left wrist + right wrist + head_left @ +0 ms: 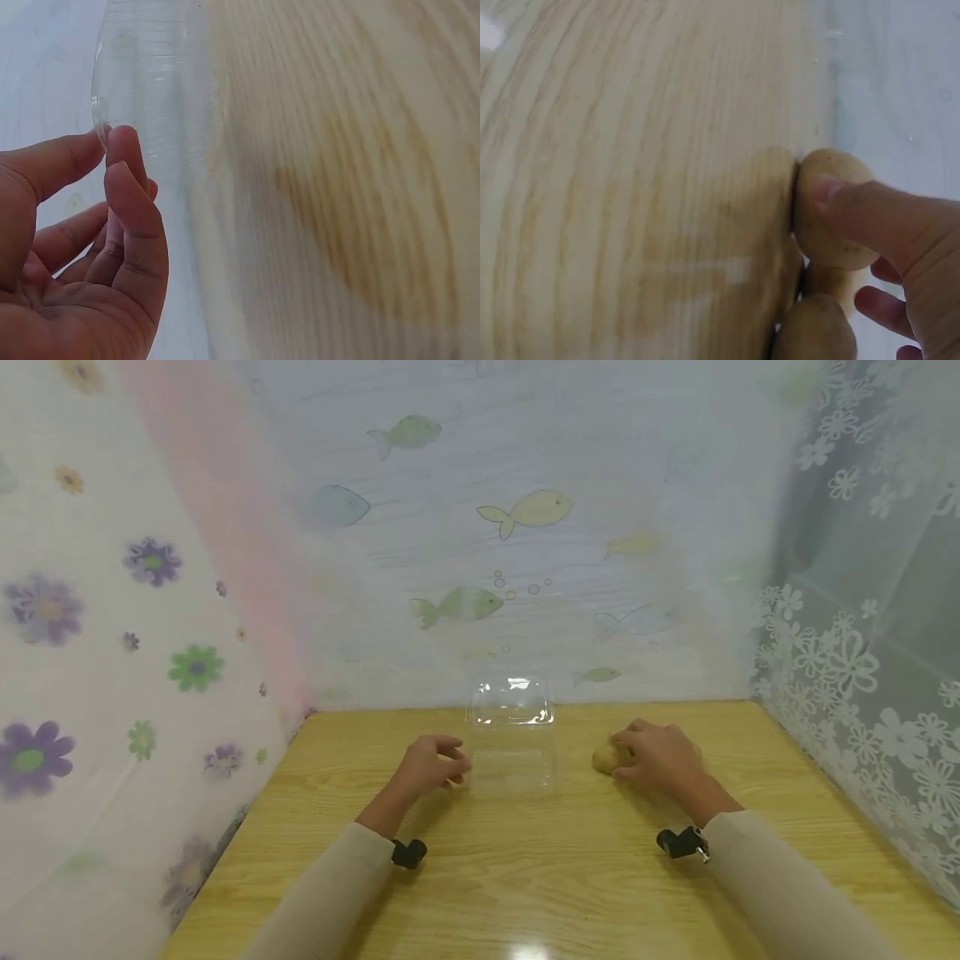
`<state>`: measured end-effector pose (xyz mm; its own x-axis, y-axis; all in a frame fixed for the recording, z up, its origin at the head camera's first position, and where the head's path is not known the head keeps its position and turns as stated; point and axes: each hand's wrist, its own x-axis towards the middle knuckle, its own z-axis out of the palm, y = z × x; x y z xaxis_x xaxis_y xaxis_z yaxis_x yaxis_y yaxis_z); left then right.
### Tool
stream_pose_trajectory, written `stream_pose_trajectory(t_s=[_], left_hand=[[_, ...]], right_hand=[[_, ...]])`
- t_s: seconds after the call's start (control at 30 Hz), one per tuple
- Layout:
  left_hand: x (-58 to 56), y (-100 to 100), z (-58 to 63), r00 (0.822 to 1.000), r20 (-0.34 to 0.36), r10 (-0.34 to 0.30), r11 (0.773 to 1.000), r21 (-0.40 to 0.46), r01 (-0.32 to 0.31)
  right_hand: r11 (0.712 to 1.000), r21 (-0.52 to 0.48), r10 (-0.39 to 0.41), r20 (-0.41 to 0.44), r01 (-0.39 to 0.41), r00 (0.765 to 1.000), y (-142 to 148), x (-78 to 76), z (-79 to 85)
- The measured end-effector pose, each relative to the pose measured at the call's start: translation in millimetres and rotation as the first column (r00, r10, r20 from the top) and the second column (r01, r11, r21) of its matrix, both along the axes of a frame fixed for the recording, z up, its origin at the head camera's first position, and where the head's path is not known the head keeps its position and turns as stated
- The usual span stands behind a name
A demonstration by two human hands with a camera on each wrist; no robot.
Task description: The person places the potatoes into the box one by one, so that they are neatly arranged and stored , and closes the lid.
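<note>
Though near, lower potato (815, 331) partly visible.

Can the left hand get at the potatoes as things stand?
Probably not directly: the open clear container stands between the left hand and the potatoes, and the right hand is over them, covering much of them in the head view.

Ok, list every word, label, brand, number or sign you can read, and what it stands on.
None: no readable text in any view.
Clear plastic container, potatoes: no label visible.
Backdrop: only drawn fish and bubbles.
Black wrist devices: too small to tell.
</note>
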<state>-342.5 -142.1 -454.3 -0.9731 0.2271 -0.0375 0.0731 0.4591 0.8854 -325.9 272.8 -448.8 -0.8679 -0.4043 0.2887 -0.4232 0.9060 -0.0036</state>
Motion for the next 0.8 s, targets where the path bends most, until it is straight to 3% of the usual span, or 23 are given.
stream_pose_trajectory(t_s=[0.23,0.43,0.6,0.8], left_hand=[[17.2,1.4,-1.4,1.000,-0.028,-0.015,1.000,-0.004,0.015],[35.1,1.9,-5.8,1.000,-0.022,-0.013,1.000,-0.001,0.013],[45.6,6.4,-4.2,0.999,-0.029,-0.019,1.000,0.006,0.019],[50.1,8.4,-5.7,0.999,-0.029,-0.020,0.999,0.035,0.021]], right_hand=[[0.998,-0.060,0.010,-0.025,-0.012,1.000,-5.3,-4.2,-4.0],[0.975,-0.205,0.081,-0.033,-0.086,0.996,-41.4,3.0,25.5],[0.960,-0.236,0.178,0.110,-0.149,0.978,-99.2,7.0,43.7],[0.976,-0.181,0.165,0.264,-0.119,0.950,-153.7,3.3,36.2]])
